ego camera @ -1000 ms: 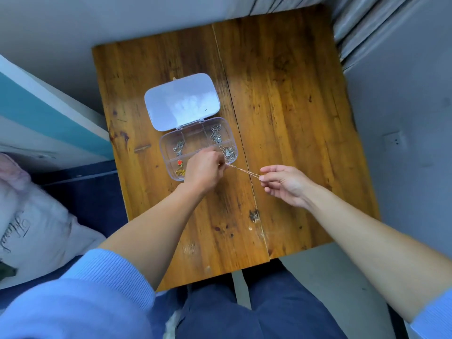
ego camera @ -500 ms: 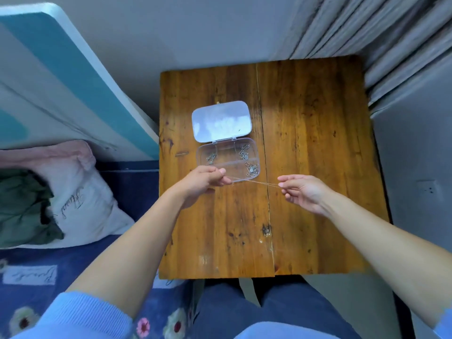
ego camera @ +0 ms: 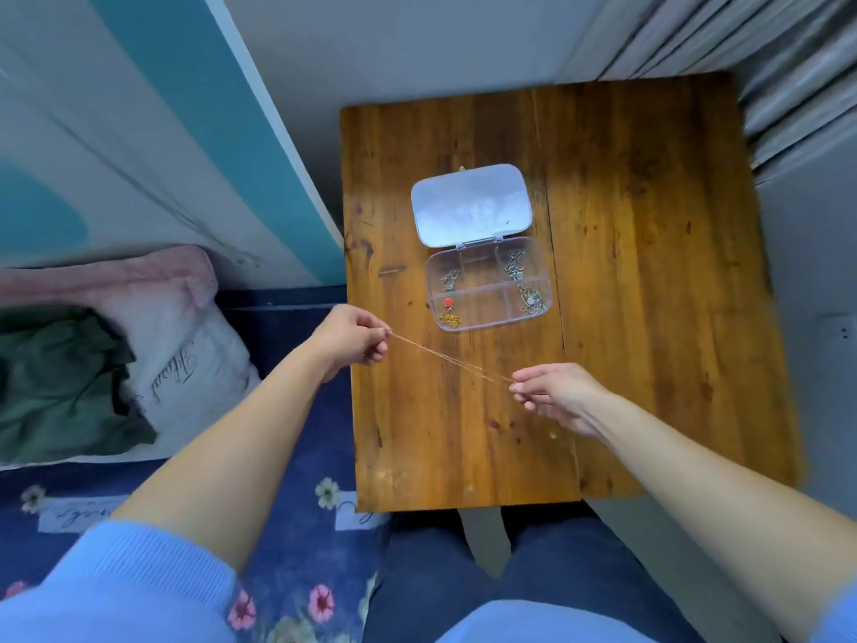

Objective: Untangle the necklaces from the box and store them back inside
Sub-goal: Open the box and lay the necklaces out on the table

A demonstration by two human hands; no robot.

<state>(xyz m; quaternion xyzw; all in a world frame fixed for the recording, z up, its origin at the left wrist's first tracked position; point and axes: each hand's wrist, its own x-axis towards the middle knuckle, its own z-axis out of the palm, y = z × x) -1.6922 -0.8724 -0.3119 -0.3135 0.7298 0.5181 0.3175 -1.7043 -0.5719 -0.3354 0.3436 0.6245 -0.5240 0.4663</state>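
A thin gold necklace chain (ego camera: 452, 360) is stretched taut above the wooden table (ego camera: 649, 317). My left hand (ego camera: 350, 338) pinches its left end at the table's left edge. My right hand (ego camera: 554, 394) pinches the other end over the table's near middle. Behind the chain lies a clear plastic compartment box (ego camera: 482, 304) with its lid (ego camera: 470, 204) folded open toward the wall. Silver chains sit in the box's right compartments (ego camera: 528, 297) and one left compartment. A gold chain with a red pendant (ego camera: 449, 313) lies in the near left compartment.
A bed with a blue floral cover (ego camera: 287, 549) borders the table on the left, with a white pillow (ego camera: 185, 364) and green cloth (ego camera: 60, 378). Grey curtains (ego camera: 788, 62) hang at the back right. My knees (ego camera: 463, 573) are under the table's near edge.
My left hand has pulled away from the box to the left, drawing the chain out longer between both hands. The view has swung to the left, showing more of the bed.
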